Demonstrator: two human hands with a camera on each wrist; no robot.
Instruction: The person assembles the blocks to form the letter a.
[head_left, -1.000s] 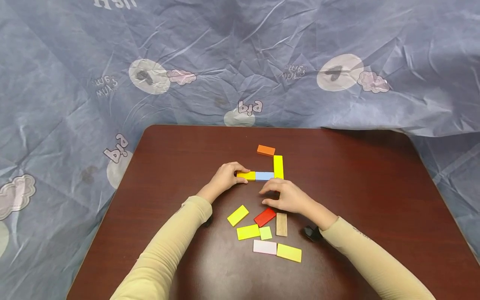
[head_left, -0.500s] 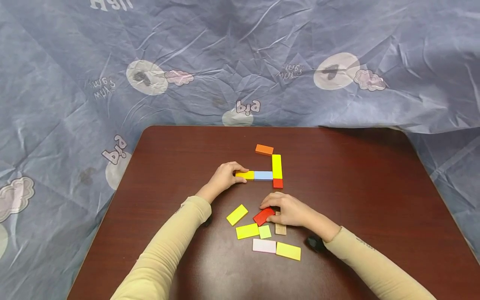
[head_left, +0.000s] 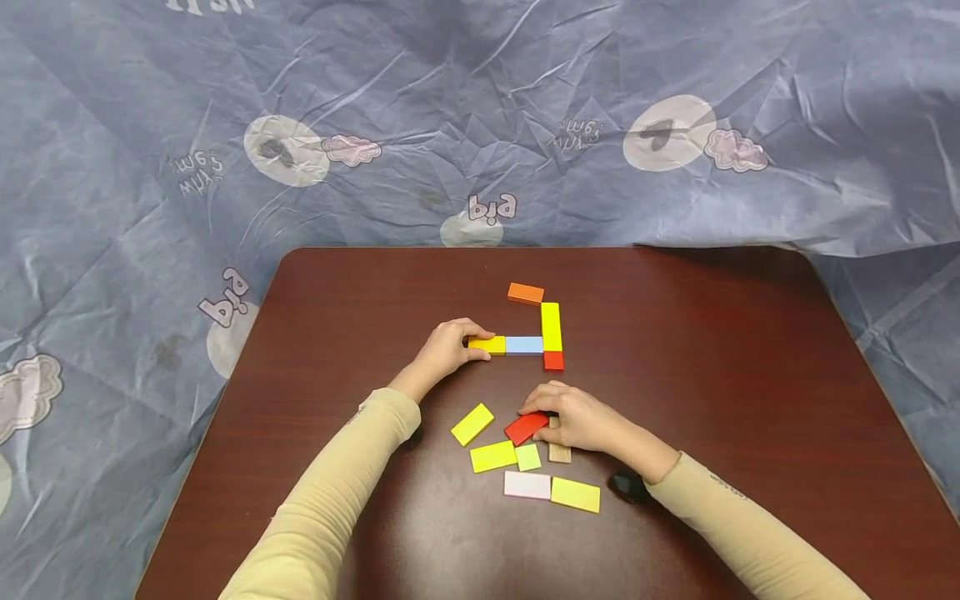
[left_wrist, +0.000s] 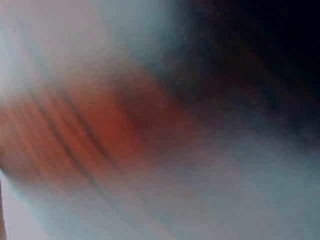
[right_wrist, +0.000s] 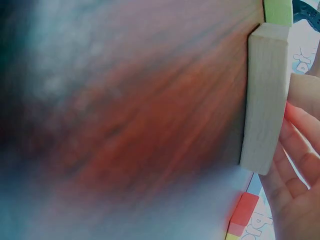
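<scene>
In the head view my left hand (head_left: 444,350) holds an orange-yellow block (head_left: 492,345) between thumb and fingers. That block touches a light blue block (head_left: 523,345), which meets a long yellow block (head_left: 551,327) with a small red block (head_left: 552,361) at its near end. Closer to me, my right hand (head_left: 576,418) grips a flat red block (head_left: 527,428) by thumb and fingers. A plain wooden block (right_wrist: 266,100) lies partly under that hand and shows large in the right wrist view. The left wrist view is too blurred to show the hand.
An orange block (head_left: 526,293) lies beyond the joined blocks. Nearer me are a tilted yellow block (head_left: 472,425), another yellow block (head_left: 492,457), a small light green block (head_left: 528,457), a pale pink block (head_left: 527,485) and a yellow block (head_left: 576,494). All rest on the dark table (head_left: 712,358).
My right hand has come back from the joined blocks to the flat red block and taken hold of it, uncovering the small red block. The left hand has kept its place.
</scene>
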